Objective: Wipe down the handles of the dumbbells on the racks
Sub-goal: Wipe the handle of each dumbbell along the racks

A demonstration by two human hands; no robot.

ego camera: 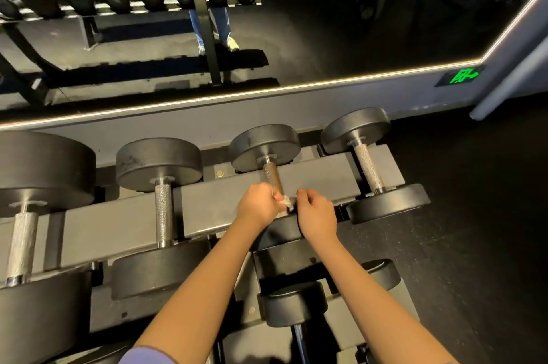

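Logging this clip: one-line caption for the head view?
Both hands, left hand and right hand, work a white cloth on a racked dumbbell's handle.

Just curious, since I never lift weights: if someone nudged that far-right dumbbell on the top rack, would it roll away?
Probably not: the far-right dumbbell has round heads that could roll, but its handle lies across the rack rail, which likely checks it. It looks solid, so probably heavy for its size.

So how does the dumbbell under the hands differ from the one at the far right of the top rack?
The handle under the hands is half covered: left hand and right hand are closed at its near end around a white cloth. The far-right dumbbell's handle is fully bare and untouched. The first handle looks darker, the far-right one brighter silver. Both are knurled, with black round heads, lying across the rack.
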